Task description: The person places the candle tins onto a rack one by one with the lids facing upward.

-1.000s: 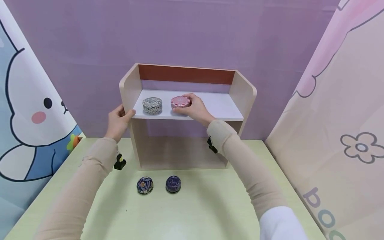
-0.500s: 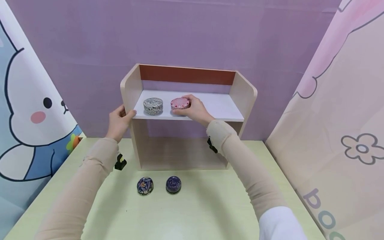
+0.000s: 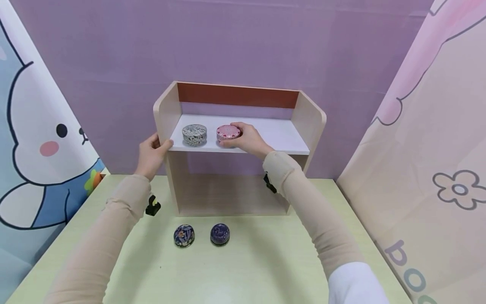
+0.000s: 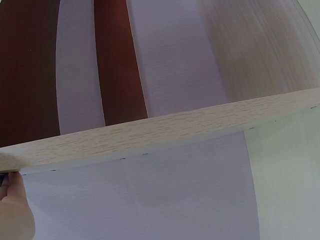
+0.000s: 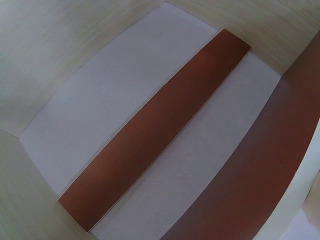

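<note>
In the head view my right hand (image 3: 248, 139) holds a round pink patterned tin (image 3: 228, 132) by its right side, thumb in front and fingers behind. The tin is at the front of the white upper board of a small wooden shelf (image 3: 243, 153). Left of it on the same board stands a black-and-white patterned tin (image 3: 194, 135). My left hand (image 3: 149, 154) grips the front edge of the shelf's left side panel (image 3: 167, 112), its thumb on the near edge. In the left wrist view, part of the left hand (image 4: 17, 210) shows against the panel's edge (image 4: 150, 131).
Two dark blue patterned round tins, a floral one (image 3: 184, 235) and a plainer one (image 3: 220, 234), sit on the pale green table (image 3: 197, 278) before the shelf. A purple backdrop (image 3: 243, 42) hangs behind, with printed cloths at both sides.
</note>
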`<state>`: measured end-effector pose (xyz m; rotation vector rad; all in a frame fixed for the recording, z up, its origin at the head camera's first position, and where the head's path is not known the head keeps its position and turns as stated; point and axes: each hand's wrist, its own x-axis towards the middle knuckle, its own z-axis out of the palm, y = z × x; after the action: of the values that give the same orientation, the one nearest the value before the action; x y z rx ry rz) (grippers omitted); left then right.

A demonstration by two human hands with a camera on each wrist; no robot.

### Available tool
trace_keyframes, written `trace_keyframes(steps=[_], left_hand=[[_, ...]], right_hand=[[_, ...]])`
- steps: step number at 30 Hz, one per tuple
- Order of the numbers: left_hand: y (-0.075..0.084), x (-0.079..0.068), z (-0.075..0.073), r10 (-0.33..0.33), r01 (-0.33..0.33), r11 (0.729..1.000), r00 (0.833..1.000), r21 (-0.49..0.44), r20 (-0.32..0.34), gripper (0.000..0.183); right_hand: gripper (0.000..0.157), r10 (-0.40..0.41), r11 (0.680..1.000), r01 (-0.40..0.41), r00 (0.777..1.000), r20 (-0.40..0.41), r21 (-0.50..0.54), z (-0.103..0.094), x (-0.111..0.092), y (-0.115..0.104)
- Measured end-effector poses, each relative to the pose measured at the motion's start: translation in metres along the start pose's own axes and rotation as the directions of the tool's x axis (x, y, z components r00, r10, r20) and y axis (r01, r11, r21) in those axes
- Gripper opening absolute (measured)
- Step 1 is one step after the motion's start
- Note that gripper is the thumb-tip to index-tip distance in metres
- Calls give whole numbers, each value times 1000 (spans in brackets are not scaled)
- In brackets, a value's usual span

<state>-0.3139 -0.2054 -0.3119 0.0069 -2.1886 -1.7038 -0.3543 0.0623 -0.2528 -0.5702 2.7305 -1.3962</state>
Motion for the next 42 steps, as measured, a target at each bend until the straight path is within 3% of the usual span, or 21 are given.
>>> trace_keyframes(steps=[23, 31, 42], left_hand=[[1, 0, 1, 6, -6, 1000, 1000, 1, -13, 52], [1, 0, 1, 14, -14, 1000, 1000, -1, -9, 52], [0, 1, 2, 10, -10, 1000, 1000, -1, -11, 52]], right_hand=[[81, -4, 998, 3, 999, 34, 55, -2, -2, -2], [81, -18, 990, 13, 999, 34, 144, -3, -3, 0], [66, -90, 968, 95, 995, -31, 234, -5, -7, 5]])
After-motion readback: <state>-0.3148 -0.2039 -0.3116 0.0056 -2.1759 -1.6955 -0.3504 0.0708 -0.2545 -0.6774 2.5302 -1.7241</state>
